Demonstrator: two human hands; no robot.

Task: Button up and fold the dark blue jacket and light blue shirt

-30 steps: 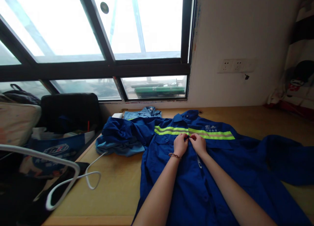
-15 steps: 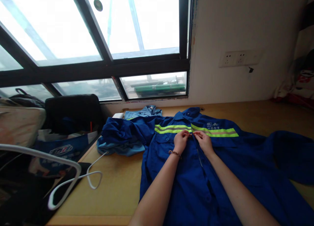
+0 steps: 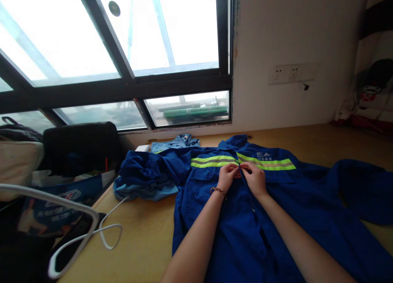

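Observation:
A dark blue work jacket with a yellow-green reflective stripe across its chest lies face up on the wooden table. My left hand, with a beaded bracelet at the wrist, and my right hand meet at the jacket's front opening just below the stripe. Both hands are closed, each pinching an edge of the placket. What sits between the fingertips is too small to make out.
A crumpled blue garment lies left of the jacket, with a lighter blue piece behind it. A white hanger overhangs the table's left edge. A black chair and bags stand at the left. A wall socket is above the table.
My hands have stayed at the placket and closed in a little toward each other. The view has shifted slightly to the right.

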